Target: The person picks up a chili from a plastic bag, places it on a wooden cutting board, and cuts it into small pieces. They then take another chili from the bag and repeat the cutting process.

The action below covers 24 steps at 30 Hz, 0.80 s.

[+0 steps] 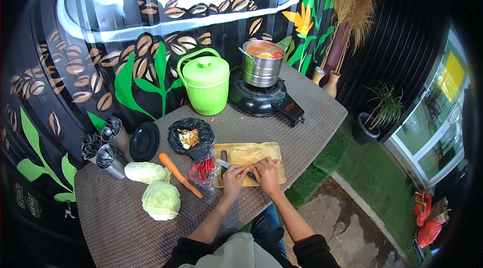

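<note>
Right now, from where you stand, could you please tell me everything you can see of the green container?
The green container is bright lime and looks like plastic, with a rounded body narrowing towards its base. Its matching lid is on, topped by a small knob, and a carrying handle arches up behind it. It stands upright on the woven-look table, left of the burner and behind the black bag. Neither hand touches it; its contents are hidden.
</note>
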{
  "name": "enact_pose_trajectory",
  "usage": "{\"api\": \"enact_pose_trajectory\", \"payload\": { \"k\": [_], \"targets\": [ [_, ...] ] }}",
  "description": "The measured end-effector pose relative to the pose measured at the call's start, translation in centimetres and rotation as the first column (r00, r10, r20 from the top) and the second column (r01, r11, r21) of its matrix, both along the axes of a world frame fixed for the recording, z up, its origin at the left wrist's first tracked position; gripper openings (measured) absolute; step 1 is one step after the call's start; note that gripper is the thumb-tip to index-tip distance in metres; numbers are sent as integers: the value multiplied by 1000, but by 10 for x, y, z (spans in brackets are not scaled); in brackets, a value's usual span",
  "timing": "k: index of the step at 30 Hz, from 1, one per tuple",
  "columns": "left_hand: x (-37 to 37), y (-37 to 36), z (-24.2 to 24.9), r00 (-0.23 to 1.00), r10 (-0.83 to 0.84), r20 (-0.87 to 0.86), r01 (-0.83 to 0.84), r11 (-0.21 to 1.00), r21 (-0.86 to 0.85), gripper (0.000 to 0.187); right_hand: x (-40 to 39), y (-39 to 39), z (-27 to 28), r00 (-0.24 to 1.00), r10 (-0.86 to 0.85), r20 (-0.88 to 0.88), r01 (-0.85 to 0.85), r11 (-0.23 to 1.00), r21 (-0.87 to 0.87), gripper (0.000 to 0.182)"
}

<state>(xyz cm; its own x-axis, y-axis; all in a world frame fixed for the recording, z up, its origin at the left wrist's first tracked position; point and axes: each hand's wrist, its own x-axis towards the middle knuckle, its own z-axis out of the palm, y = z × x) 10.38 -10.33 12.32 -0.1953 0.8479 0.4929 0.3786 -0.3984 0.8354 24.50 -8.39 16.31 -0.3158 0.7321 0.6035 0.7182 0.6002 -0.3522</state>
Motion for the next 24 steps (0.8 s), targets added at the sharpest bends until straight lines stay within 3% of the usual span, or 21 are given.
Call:
{"api": "enact_pose_trajectory", "payload": {
  "k": [5, 8, 13, 18, 20, 24],
  "targets": [
    [11, 4, -8, 996, 90, 21, -91, 996, 7, 19, -9, -2, -16, 992, -106, -67, 112, 990, 81, 7],
    [12, 2, 3, 988, 122, 91, -124, 992, 10, 17, -16, -1, -17, 981, -151, -126, 159, 986, 59, 3],
    [-7, 6, 8, 983, 181, 36, -181, 984, 0, 19, -40, 8, -16, 957, -163, -240, 146, 985, -87, 6],
    [-16, 10, 17, 963, 267, 41, -269, 961, 65, 18, -61, 15, -9, 970, -110, -218, 107, 994, -23, 8],
    [-15, 11, 19, 954, 271, 127, -277, 960, 33, 18, -64, 16, -9, 976, -101, -194, 104, 995, 4, 8],
    [-14, 17, 13, 948, 308, 80, -313, 948, 65, 18, -65, 23, -18, 979, -96, -179, 104, 994, 38, 4]
  ]
}}
